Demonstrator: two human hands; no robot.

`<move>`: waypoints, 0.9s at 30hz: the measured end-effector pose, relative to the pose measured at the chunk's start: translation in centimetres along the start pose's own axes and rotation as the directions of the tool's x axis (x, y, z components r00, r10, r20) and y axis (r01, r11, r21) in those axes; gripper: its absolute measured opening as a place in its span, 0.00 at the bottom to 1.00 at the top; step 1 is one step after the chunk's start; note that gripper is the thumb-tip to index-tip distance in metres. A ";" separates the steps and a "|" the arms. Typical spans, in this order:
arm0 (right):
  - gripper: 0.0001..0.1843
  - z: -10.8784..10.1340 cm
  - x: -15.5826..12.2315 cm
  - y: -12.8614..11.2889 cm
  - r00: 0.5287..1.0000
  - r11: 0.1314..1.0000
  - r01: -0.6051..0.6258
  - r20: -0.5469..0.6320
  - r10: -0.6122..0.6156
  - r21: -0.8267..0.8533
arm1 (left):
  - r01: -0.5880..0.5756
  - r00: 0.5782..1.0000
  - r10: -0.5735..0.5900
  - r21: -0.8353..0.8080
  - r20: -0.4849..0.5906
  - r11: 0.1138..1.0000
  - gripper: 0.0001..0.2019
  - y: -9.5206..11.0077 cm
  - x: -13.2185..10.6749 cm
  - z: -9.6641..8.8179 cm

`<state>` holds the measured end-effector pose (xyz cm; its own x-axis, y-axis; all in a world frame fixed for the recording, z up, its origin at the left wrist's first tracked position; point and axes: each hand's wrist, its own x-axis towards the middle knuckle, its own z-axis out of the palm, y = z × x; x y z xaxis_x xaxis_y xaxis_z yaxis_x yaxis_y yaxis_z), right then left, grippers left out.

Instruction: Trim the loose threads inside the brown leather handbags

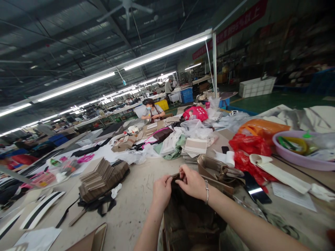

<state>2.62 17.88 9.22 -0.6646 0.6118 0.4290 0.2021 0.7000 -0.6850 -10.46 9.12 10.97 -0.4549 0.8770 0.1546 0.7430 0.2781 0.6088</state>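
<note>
The left hand (162, 191) and right hand (192, 181), fingers curled shut, are pinching the top rim of a dark brown soft bag (191, 219) sitting at the near edge of the pale scuffed worktable (136, 200), probably keeping its mouth taut. A stack of brown card pieces (102, 177) is lying left, a lilac plastic basin (300, 158) right, under factory tube lights (78, 85).

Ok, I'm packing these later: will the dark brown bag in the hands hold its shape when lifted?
Probably floppy: the dark brown bag sags in creases below the top edge that the left hand and right hand pinch. Its matte surface seems unlikely to slip.
</note>
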 end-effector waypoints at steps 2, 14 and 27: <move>0.11 -0.1 0.1 0.2 1.000 1.000 0.009 -0.013 -0.010 -0.020 | -0.006 1.000 0.006 0.031 -0.006 1.000 0.12 -0.1 0.0 0.1; 0.09 -0.1 0.6 0.5 0.997 0.988 0.082 0.010 -0.081 -0.131 | -0.056 0.998 0.056 0.025 -0.001 0.998 0.12 -0.1 -0.2 0.0; 0.03 -0.7 0.9 0.4 0.997 0.986 0.057 0.058 -0.049 -0.153 | -0.068 0.997 0.069 -0.065 0.016 0.996 0.13 -0.4 0.0 0.2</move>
<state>2.58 19.00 9.71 -0.7144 0.5543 0.4270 0.2717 0.7821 -0.5608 -10.70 9.03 10.59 -0.3944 0.9003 0.1842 0.7390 0.1915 0.6460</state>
